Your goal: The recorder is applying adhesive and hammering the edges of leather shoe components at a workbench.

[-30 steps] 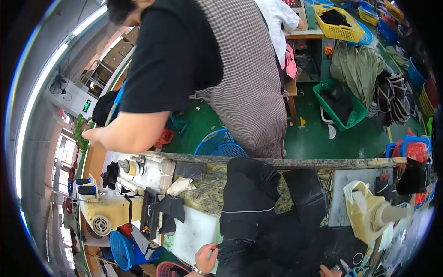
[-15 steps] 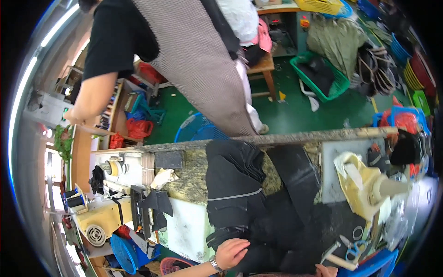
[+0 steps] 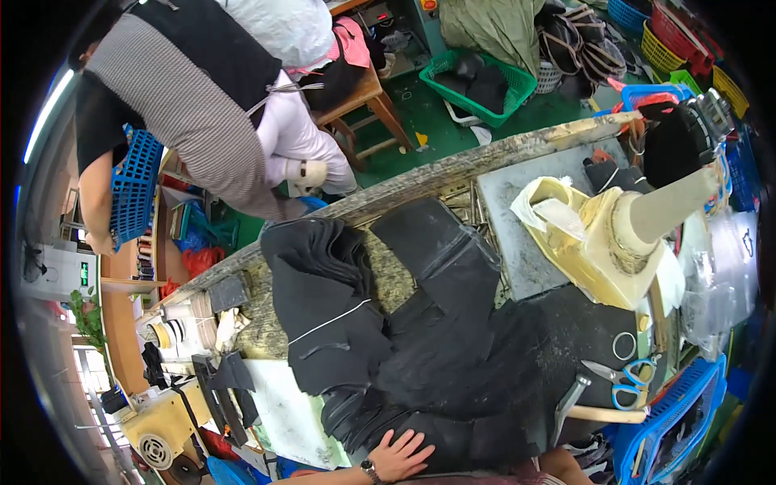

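My left hand (image 3: 402, 457), a watch at its wrist, lies with fingers spread on black sheet pieces (image 3: 453, 432) at the near edge of the bench. At the lower edge a little of my right hand or wrist (image 3: 562, 466) shows; its fingers are hidden. Beyond my left hand stands a folded stack of black pieces (image 3: 315, 275) with a pale cord across it. More black sheets (image 3: 440, 250) overlap to its right. A hammer (image 3: 571, 402) with a wooden handle and blue-handled scissors (image 3: 629, 380) lie at the right.
A cream post-like machine part (image 3: 638, 234) rises at the right of the bench, near a blue basket (image 3: 675, 428). At the left is a cream sewing machine (image 3: 158, 428). Across the bench a co-worker (image 3: 186, 105) holds a blue basket (image 3: 136, 187). A green basket (image 3: 517, 85) is on the floor.
My view has swung, shifting the bench leftward and tilting it. My left hand's fingers have spread flat on the black pieces. The co-worker bends and now holds a blue basket.
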Tool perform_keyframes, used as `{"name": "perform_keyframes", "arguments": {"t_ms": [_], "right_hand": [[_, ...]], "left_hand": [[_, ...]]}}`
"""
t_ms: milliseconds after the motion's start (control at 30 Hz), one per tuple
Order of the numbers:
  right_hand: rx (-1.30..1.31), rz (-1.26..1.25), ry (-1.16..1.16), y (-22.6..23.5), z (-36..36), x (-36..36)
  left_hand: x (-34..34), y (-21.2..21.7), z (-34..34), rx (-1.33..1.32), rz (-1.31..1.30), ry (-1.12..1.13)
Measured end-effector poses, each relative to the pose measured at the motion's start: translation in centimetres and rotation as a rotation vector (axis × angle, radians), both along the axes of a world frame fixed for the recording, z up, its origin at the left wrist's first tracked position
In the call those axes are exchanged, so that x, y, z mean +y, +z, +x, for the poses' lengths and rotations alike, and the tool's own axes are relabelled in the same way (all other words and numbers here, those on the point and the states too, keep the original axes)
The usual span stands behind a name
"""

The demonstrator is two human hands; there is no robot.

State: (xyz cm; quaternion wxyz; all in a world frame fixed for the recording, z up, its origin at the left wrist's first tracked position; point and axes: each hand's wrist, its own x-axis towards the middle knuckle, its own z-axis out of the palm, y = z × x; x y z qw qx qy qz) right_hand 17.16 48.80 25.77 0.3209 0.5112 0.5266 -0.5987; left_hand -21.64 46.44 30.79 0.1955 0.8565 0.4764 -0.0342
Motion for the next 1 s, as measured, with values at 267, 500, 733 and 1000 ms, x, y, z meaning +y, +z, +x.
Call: {"name": "perform_keyframes", "arguments": {"t_ms": [267, 500, 733, 1000], "right_hand": [[-0.021, 0.194, 0.017, 0.4, -4.8, 6.6], [-0.103, 0.416, 0.101, -4.3, -1.0, 5.1], [-0.181, 0.765, 0.119, -9.0, 6.5, -0.5], [0.709, 1.619, 0.098, 7.4, -2.8, -1.2]], "left_hand": [[-0.7, -0.2, 0.0, -0.103, 0.030, 0.009], [-1.3, -0.9, -1.0, -0.186, 0.166, -0.048], [-1.6, 2.4, 0.9, -0.360, 0.634, -0.072], [-8.4, 14.5, 15.0, -1.468, -0.202, -0.593]]}}
